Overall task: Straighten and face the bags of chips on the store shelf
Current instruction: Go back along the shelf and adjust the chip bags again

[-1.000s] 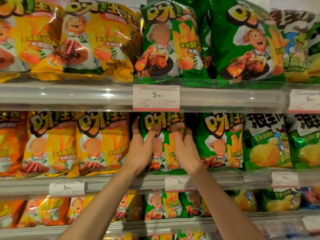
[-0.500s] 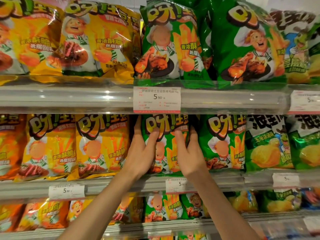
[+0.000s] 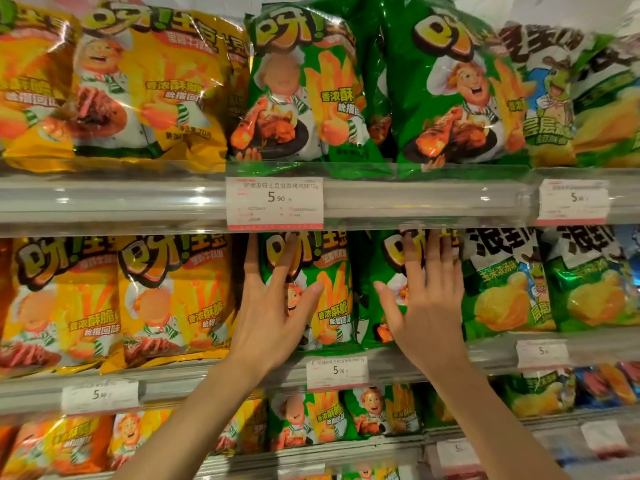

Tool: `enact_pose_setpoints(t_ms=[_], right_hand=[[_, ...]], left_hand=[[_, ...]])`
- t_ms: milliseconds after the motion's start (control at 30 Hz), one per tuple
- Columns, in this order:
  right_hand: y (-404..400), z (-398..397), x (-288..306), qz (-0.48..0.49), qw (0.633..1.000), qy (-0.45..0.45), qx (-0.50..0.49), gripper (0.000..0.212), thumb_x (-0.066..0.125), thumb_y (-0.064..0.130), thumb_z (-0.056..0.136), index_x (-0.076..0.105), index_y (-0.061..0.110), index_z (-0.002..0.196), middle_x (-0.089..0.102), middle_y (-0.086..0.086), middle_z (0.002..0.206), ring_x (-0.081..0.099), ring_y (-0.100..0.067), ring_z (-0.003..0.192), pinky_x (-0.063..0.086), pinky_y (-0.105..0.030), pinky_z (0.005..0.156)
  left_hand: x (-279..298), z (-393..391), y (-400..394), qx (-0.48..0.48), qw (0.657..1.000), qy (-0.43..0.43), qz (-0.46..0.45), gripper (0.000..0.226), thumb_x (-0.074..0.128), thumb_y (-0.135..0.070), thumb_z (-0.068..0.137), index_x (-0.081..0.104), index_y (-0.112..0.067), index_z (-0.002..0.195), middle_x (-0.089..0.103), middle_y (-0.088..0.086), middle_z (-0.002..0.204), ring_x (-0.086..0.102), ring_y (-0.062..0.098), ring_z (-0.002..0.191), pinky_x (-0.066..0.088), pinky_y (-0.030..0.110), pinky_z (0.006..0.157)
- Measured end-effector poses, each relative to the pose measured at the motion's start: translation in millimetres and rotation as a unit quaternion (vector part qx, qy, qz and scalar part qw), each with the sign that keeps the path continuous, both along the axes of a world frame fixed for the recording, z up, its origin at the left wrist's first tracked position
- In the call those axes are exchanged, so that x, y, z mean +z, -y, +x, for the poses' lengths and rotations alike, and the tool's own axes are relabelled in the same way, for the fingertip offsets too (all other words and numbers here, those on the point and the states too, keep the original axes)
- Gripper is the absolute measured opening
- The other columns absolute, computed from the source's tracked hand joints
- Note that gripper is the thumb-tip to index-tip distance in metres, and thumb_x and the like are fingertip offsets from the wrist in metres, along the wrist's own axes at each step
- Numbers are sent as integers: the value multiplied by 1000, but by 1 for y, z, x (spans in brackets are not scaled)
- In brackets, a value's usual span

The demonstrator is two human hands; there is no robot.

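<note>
On the middle shelf [image 3: 180, 381] a green chip bag [image 3: 332, 299] with a cartoon chef stands upright. My left hand [image 3: 273, 310] lies flat on its left half, fingers straight and spread, index finger along the bag's left edge. A second green bag [image 3: 384, 282] of the same kind stands just to the right. My right hand [image 3: 427, 299] presses flat on its front, fingers straight and pointing up, covering most of it.
Yellow chef bags [image 3: 173, 299] fill the middle shelf to the left, and green-and-white chip bags [image 3: 505, 289] stand to the right. The upper shelf [image 3: 415, 199] carries yellow and green bags above a price label [image 3: 274, 202]. More bags sit on the lower shelf [image 3: 311, 420].
My right hand has moved right from the first green bag onto the neighbouring green bag. My left hand stays on the first bag, fingers now spread flatter. The view has come closer.
</note>
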State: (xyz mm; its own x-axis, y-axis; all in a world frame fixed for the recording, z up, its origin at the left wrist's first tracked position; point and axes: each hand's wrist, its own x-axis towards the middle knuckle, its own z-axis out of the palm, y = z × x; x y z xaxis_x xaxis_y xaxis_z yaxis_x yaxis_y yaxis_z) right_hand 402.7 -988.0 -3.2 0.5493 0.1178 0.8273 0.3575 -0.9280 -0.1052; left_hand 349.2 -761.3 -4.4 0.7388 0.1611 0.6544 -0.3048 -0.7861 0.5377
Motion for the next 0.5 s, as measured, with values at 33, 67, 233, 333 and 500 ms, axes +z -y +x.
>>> enact_pose_setpoints(t_ms=[33, 67, 233, 333, 500], right_hand=[[1, 3, -2, -10, 1000, 4, 2, 74, 48, 52, 98, 30, 10, 156, 24, -24, 161, 20, -41, 150, 24, -60, 117], [3, 5, -2, -13, 1000, 7, 4, 74, 46, 53, 98, 29, 11, 157, 24, -24, 162, 20, -41, 151, 24, -60, 117], [7, 7, -4, -17, 1000, -11, -5, 75, 44, 54, 99, 27, 10, 157, 19, -23, 163, 16, -40, 152, 23, -62, 116], [2, -2, 1, 15, 1000, -5, 22, 73, 47, 53, 98, 35, 7, 154, 28, -23, 160, 22, -39, 151, 20, -62, 118], [-36, -29, 11, 116, 969, 33, 214, 43, 58, 31, 98, 57, 4, 131, 52, -14, 138, 44, -28, 134, 35, -50, 112]], left_hand=[[0, 1, -1, -2, 1000, -4, 1, 68, 42, -75, 91, 8, -65, 149, -12, -15, 164, 40, 44, 141, 37, 45, 112], [1, 2, -1, -5, 1000, -6, 0, 68, 42, -74, 91, 8, -65, 149, -11, -16, 164, 40, 44, 141, 41, 49, 111], [0, 0, 0, -27, 999, -24, -13, 70, 44, -73, 92, 7, -63, 151, -12, -17, 165, 40, 43, 141, 40, 53, 111], [2, -4, -3, -42, 998, -32, -28, 73, 41, -77, 90, 3, -63, 151, -10, -22, 164, 66, 27, 115, 46, 51, 103], [0, -4, -7, -32, 994, -1, -108, 66, 34, -71, 94, -3, -64, 148, 11, -13, 163, 15, -22, 133, 24, 23, 106]])
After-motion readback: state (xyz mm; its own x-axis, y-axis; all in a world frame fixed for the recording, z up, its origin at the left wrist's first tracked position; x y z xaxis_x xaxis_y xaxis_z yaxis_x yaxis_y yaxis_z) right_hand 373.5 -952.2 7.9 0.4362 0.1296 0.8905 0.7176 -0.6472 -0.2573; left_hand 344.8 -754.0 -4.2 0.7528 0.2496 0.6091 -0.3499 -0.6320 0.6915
